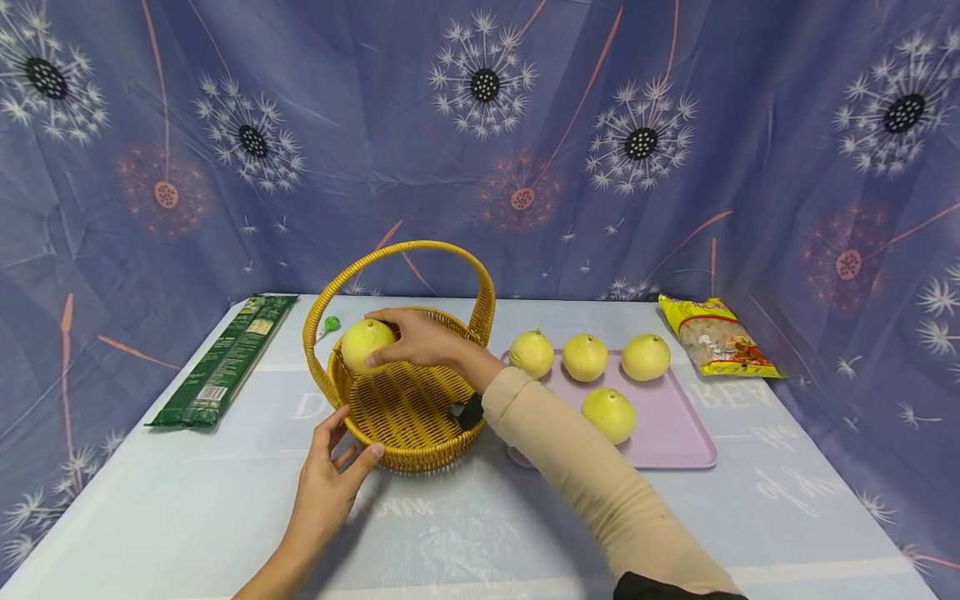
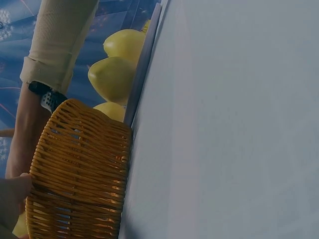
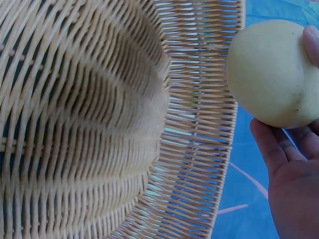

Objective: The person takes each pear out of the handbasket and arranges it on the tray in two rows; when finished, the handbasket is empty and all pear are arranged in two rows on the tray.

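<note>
My right hand (image 1: 418,337) grips a pale yellow melon (image 1: 366,346) at the left end of a golden wicker basket (image 1: 405,460), beneath its arched handle. Fingers and thumb lie around that fruit in the right wrist view; whether it touches the basket, I cannot tell. My left hand (image 1: 326,475) holds the front-left side of the basket, thumb at the rim. The basket floor shows no other fruit. Several similar melons sit on the lilac tray (image 1: 675,442), including a front one (image 1: 609,415), partly behind my right sleeve (image 1: 577,467).
Left of the basket lies a long green packet (image 1: 225,358). A small green lollipop (image 1: 332,324) is beside the handle. At the back right is a yellow-and-clear food bag (image 1: 716,337). A patterned purple cloth (image 1: 360,167) hangs behind the white table (image 1: 450,542).
</note>
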Motion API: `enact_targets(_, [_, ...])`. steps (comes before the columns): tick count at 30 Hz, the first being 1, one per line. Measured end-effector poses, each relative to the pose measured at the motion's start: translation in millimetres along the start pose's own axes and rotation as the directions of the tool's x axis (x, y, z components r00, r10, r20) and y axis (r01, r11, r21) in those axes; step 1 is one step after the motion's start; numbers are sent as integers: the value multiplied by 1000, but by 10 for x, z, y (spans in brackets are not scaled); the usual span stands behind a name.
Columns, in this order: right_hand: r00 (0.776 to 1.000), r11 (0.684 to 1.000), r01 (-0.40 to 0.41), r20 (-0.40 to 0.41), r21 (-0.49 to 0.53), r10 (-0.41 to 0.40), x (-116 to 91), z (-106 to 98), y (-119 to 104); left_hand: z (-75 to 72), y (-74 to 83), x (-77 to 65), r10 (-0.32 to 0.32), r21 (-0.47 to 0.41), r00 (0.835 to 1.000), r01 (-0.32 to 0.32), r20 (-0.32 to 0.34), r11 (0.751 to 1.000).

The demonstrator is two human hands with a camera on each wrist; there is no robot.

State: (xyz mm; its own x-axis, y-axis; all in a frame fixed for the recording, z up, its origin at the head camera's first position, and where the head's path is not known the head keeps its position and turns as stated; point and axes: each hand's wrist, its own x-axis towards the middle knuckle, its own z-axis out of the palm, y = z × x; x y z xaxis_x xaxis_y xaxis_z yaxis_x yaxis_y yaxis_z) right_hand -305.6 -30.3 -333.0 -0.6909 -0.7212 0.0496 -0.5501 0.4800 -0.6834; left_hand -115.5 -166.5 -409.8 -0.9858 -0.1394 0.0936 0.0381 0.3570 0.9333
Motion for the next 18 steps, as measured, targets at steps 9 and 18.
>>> enact_targets(9, [999, 1000, 3, -44, 10, -2, -81, -84, -88, -10, 4, -6, 6, 4, 1000, -6, -1, 1000])
enact_targets(18, [997, 1000, 20, -71, -2, -20, -207, -143, -171, -10, 2, -4, 11, 9, 1000, -11, -5, 1000])
